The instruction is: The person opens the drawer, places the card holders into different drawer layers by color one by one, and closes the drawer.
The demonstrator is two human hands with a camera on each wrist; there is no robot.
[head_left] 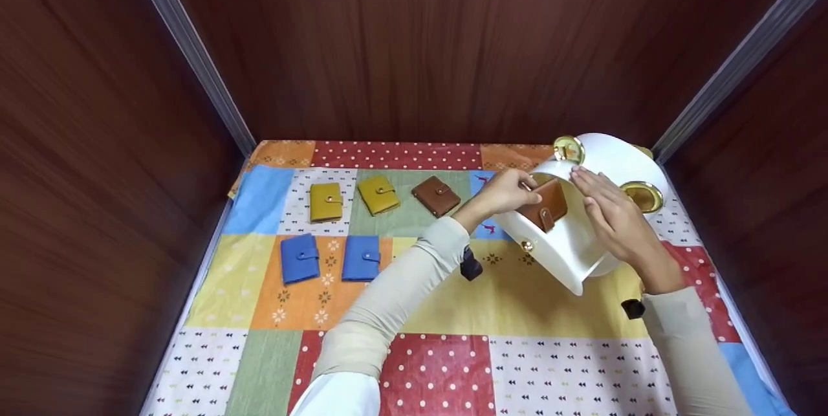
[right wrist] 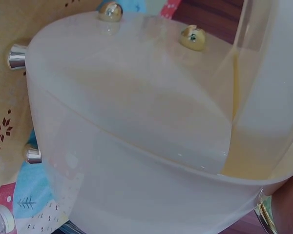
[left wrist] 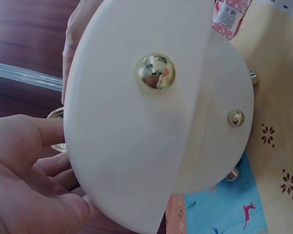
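Note:
At the right of the head view, my left hand [head_left: 506,192] pinches a brown snap-strap wallet [head_left: 551,204] over the opening of a white container [head_left: 540,244] with gold knobs. My right hand [head_left: 614,218] lies with fingers straight along the other side of that opening, against the raised white lid [head_left: 611,154]. In the left wrist view the container's smooth white side [left wrist: 122,146] hides the wallet and part of the hand. From the right wrist the container's curved wall [right wrist: 136,185] and gold feet fill most of the view.
On the patchwork cloth [head_left: 446,286] to the left lie two yellow wallets [head_left: 325,202], another brown wallet [head_left: 436,196] and two blue wallets [head_left: 299,259]. Dark wood-grain panels [head_left: 388,47] enclose the back and sides. A red packet [left wrist: 230,17] shows in the left wrist view.

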